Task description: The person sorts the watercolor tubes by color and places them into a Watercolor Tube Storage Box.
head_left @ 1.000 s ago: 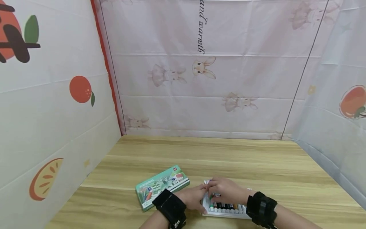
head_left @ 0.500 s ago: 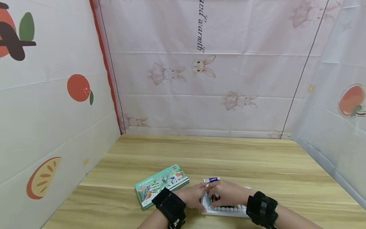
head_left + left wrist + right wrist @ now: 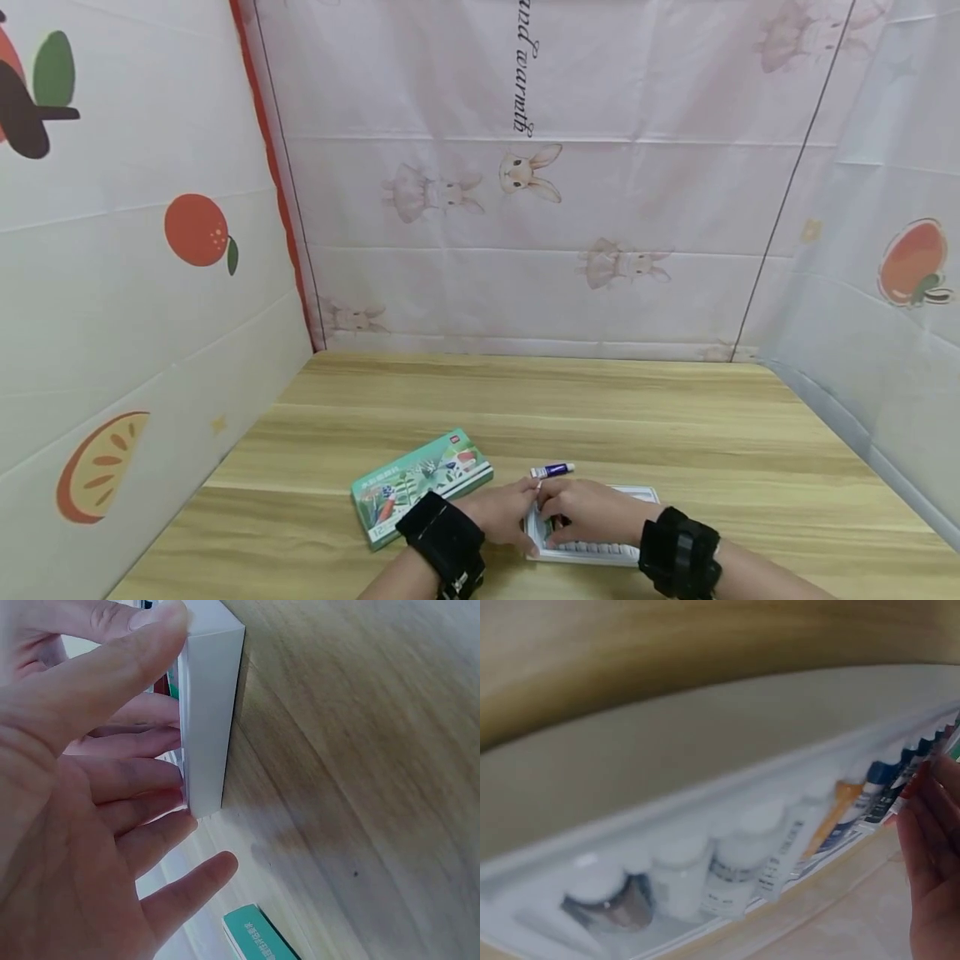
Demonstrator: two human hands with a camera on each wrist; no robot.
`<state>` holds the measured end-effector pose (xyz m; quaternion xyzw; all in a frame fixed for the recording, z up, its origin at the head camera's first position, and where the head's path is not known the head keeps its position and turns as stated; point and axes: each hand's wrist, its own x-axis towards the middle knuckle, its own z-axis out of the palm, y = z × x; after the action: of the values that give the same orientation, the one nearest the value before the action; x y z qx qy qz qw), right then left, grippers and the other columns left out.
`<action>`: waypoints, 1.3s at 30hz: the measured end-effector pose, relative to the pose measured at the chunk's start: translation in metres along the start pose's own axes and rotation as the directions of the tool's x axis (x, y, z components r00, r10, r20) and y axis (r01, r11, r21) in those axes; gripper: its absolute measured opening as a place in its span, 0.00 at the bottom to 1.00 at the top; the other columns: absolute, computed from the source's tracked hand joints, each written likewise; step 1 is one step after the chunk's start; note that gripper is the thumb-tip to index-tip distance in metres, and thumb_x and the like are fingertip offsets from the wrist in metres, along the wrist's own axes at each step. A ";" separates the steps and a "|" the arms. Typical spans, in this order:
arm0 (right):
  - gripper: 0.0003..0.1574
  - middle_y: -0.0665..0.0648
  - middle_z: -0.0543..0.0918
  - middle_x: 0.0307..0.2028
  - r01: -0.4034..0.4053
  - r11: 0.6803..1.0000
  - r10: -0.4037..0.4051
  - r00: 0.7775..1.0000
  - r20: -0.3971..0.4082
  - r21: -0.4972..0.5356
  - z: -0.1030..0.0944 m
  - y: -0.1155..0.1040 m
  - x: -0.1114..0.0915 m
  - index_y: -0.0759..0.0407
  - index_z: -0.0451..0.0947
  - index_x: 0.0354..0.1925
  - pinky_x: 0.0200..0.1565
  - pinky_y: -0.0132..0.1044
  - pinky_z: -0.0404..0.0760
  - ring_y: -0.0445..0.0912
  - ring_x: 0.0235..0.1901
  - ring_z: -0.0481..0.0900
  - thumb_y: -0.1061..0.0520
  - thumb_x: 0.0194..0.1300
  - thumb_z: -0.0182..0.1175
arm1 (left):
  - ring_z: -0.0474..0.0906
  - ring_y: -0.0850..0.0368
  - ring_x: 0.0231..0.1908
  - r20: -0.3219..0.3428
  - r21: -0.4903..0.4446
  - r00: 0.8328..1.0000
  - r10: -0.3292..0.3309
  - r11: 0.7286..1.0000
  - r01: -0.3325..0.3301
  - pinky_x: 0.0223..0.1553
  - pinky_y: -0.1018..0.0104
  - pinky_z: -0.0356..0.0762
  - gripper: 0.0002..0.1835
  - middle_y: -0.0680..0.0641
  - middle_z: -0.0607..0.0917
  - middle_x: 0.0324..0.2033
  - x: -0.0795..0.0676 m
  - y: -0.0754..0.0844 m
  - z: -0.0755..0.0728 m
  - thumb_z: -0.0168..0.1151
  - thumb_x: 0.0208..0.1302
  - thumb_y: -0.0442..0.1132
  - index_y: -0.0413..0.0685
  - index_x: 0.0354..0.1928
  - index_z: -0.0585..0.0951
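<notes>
At the front of the table lies a shallow white tray (image 3: 636, 492) with a row of small paint tubes (image 3: 739, 877). My left hand (image 3: 497, 515) holds the tray's left end, its thumb at the near corner and other fingers by the far one. My right hand (image 3: 596, 510) reaches into the left part of the tray, fingers curled down at a red paint tube (image 3: 915, 782). The fingers hide most of that tube. Just beyond the tray, a purple-labelled paint tube (image 3: 552, 471) lies alone on the table.
A green illustrated paint box (image 3: 423, 483) lies at an angle to the left, close to my left wrist. Printed cloth walls (image 3: 450, 292) enclose the table (image 3: 540, 408) at the back and both sides.
My right hand has left the purple tube beyond the tray and drawn back slightly over the tray's left end, showing that tube fully. The left hand keeps its place.
</notes>
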<state>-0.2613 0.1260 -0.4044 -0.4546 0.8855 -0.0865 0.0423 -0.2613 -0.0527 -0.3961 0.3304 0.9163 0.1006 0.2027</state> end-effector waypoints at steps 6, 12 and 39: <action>0.15 0.55 0.85 0.47 0.033 0.999 -0.033 0.998 -0.056 0.009 0.001 0.004 -0.004 0.57 0.85 0.41 0.48 0.33 0.85 0.41 0.48 0.81 0.51 0.57 0.64 | 0.60 0.54 0.70 -0.013 0.016 1.000 0.003 1.000 -0.003 0.70 0.62 0.65 0.44 0.43 0.63 0.72 -0.001 0.002 0.000 0.66 0.54 0.51 0.41 0.70 0.61; 0.10 0.52 0.87 0.39 0.041 0.998 -0.050 0.979 -0.196 -0.051 0.003 0.014 -0.014 0.56 0.85 0.39 0.41 0.30 0.86 0.40 0.40 0.82 0.57 0.58 0.63 | 0.54 0.53 0.73 0.007 0.032 0.999 -0.047 0.998 0.046 0.72 0.61 0.61 0.45 0.43 0.60 0.74 -0.002 0.002 0.001 0.65 0.54 0.53 0.38 0.69 0.62; 0.29 0.56 0.85 0.53 -0.087 0.991 0.075 0.990 -0.120 -0.101 0.000 0.002 -0.014 0.59 0.73 0.57 0.56 0.51 0.80 0.48 0.51 0.81 0.48 0.60 0.62 | 0.58 0.54 0.71 0.001 0.054 0.999 -0.044 0.998 0.044 0.71 0.61 0.64 0.44 0.44 0.61 0.73 -0.001 0.007 -0.002 0.65 0.54 0.53 0.41 0.69 0.62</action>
<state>-0.2546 0.1382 -0.4044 -0.4140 0.9075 -0.0641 -0.0298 -0.2578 -0.0481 -0.3918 0.3157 0.9255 0.0709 0.1966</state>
